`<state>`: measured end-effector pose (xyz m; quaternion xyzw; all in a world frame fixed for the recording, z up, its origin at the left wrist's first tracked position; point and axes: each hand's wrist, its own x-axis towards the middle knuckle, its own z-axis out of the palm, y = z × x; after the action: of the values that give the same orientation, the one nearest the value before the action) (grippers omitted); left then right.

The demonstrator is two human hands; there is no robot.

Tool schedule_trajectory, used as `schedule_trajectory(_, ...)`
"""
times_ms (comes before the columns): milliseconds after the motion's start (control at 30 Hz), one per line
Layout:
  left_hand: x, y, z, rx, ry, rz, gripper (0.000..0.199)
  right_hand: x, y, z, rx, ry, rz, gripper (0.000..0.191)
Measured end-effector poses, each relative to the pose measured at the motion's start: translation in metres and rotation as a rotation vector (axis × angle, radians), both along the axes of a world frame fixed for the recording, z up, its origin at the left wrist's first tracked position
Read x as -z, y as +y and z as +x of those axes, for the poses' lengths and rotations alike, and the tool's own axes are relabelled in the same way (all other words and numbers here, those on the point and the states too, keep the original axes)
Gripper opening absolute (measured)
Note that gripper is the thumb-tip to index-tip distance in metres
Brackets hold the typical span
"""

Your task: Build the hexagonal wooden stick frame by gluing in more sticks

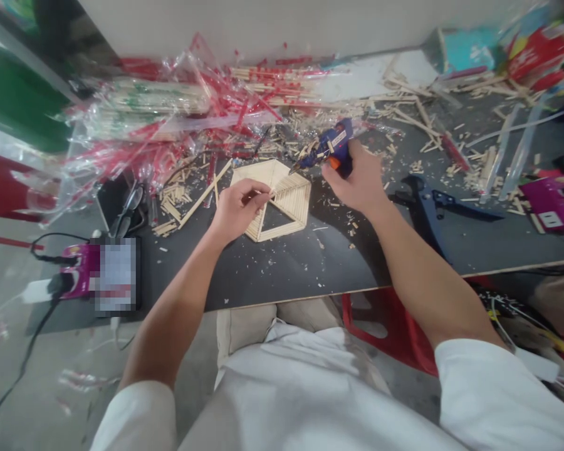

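Observation:
On the dark table lies a hexagonal panel of thin wooden sticks (291, 199), with one triangular section at its near side left unfilled. My left hand (240, 210) rests over the panel's left part, its thumb and fingertips pinched near the centre; whatever is between them is too small to make out. My right hand (360, 178) is wrapped round a blue glue gun (336, 145) with an orange trigger. The gun's nozzle points left, close to the panel's upper right edge. A couple of longer sticks (205, 193) lie left of the panel.
Plastic-wrapped stick bundles (155, 100) and scattered stick pieces cover the table's back. Blue cutters (427, 207) lie at the right. Glasses (128, 210), a phone (117, 275) and a purple power strip (82, 269) are at the left. Another purple strip (552, 200) sits far right.

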<state>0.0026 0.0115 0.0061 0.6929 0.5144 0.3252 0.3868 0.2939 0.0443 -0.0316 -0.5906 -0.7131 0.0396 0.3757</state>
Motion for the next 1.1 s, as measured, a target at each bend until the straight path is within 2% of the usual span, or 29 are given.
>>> schedule_trajectory(200,0.006,-0.001,0.000,-0.022,-0.018,0.039,0.017,-0.002,-0.008,-0.010,-0.064,-0.024,-0.031,0.054)
schedule_trajectory(400,0.001,-0.003,0.003,-0.032,0.091,0.045,0.014,-0.006,-0.008,-0.007,-0.080,-0.040,-0.063,0.052)
schedule_trajectory(767,0.015,0.000,0.007,-0.030,-0.070,0.124,0.005,-0.009,-0.006,-0.001,-0.122,-0.105,-0.101,0.046)
schedule_trajectory(1100,0.006,-0.003,0.008,-0.010,-0.101,0.083,0.006,-0.011,-0.006,0.000,-0.124,-0.128,-0.114,0.042)
